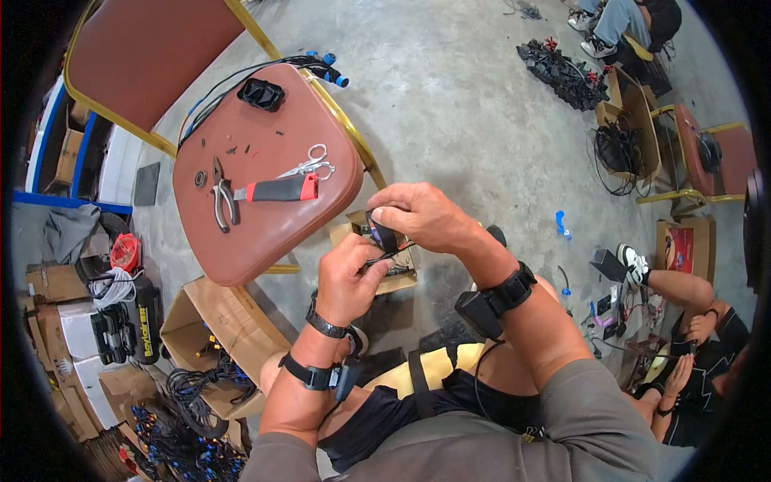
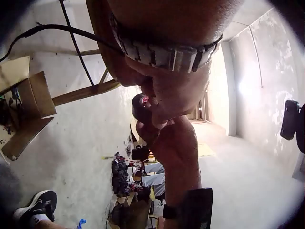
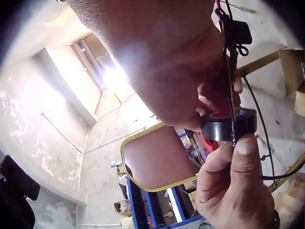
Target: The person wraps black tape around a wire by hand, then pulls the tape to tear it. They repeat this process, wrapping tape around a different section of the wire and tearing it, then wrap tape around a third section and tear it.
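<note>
A roll of black electrical tape (image 3: 217, 127) is between my two hands, with a thin dark cable (image 3: 233, 102) running across it. My right hand (image 1: 426, 217) grips the roll from above, its fingers partly through the ring. My left hand (image 1: 349, 277) pinches the cable between thumb and fingertips, right at the roll's edge. In the right wrist view, a small black block-shaped part (image 3: 237, 32) is on the wiring near my right hand. The roll (image 2: 139, 109) also shows beside the fingers in the left wrist view.
A brown chair (image 1: 265, 209) at front left carries pliers (image 1: 222, 197), scissors (image 1: 309, 163), a red-and-black cutter (image 1: 281, 189) and a black tray-like part (image 1: 261, 94). Below my hands is a cardboard box (image 1: 401, 281); another box (image 1: 233, 321) with cables stands at left. People sit at right.
</note>
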Motion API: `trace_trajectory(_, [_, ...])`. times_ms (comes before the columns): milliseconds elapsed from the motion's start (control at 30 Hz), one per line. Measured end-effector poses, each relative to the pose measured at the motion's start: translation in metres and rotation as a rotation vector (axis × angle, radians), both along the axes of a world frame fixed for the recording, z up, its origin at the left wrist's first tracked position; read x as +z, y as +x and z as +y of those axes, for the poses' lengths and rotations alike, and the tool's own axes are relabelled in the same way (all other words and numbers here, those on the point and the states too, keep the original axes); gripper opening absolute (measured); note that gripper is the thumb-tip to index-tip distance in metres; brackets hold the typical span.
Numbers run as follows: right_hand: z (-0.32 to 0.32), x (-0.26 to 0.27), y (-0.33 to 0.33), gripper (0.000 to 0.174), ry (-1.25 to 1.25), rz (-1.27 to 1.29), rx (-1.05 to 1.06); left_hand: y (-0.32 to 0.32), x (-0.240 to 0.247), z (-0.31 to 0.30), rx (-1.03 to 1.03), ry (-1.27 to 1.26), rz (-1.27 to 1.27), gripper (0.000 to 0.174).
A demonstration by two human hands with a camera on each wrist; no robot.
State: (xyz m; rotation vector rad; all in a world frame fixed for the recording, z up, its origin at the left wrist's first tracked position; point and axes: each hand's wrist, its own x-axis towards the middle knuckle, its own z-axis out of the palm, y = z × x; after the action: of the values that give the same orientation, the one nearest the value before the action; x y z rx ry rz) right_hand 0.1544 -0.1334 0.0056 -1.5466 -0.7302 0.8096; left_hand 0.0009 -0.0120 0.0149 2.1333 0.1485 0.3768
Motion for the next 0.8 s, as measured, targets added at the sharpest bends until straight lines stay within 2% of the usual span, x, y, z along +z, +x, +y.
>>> trace_trajectory(67, [0.0, 0.002, 0.0, 0.033, -0.019, -0.05, -0.017, 0.0, 0.001, -0.002, 0.006, 0.019, -0.06, 0.018])
trace_trajectory(133, [0.0, 0.01, 0.002, 0.034, -0.209, -0.175, 0.016, -0.001, -0.002, -0.003, 0.01, 0.032, -0.1, 0.018])
trace_trajectory(233, [0.0, 0.012, 0.002, 0.038, -0.297, -0.269, 0.022, 0.0, 0.0, -0.005, 0.024, 0.06, -0.137, 0.018])
trace_trajectory(400, [0.0, 0.005, 0.001, 0.038, -0.309, -0.411, 0.067, 0.001, -0.001, -0.009, 0.045, 0.047, -0.146, 0.018])
trace_trajectory(467, [0.0, 0.0, 0.0, 0.039, -0.307, -0.473, 0.078, 0.0, -0.004, -0.01, 0.063, -0.035, -0.128, 0.017])
trace_trajectory(567, [0.003, 0.0, -0.005, 0.031, -0.275, -0.49, 0.023, -0.001, -0.004, -0.007, 0.076, -0.077, -0.083, 0.015])
trace_trajectory(633, [0.009, 0.007, -0.007, 0.019, 0.224, -0.798, -0.239, -0.002, -0.006, -0.004, 0.124, -0.162, -0.078, 0.016])
trace_trajectory(767, [-0.003, 0.023, -0.014, 0.01, 0.301, -0.737, -0.122, -0.001, -0.02, 0.01, 0.302, -0.369, -0.087, 0.012])
trace_trajectory(800, [-0.004, 0.018, -0.016, 0.011, 0.241, -0.663, -0.082, -0.002, -0.019, 0.013, 0.329, -0.397, -0.065, 0.012])
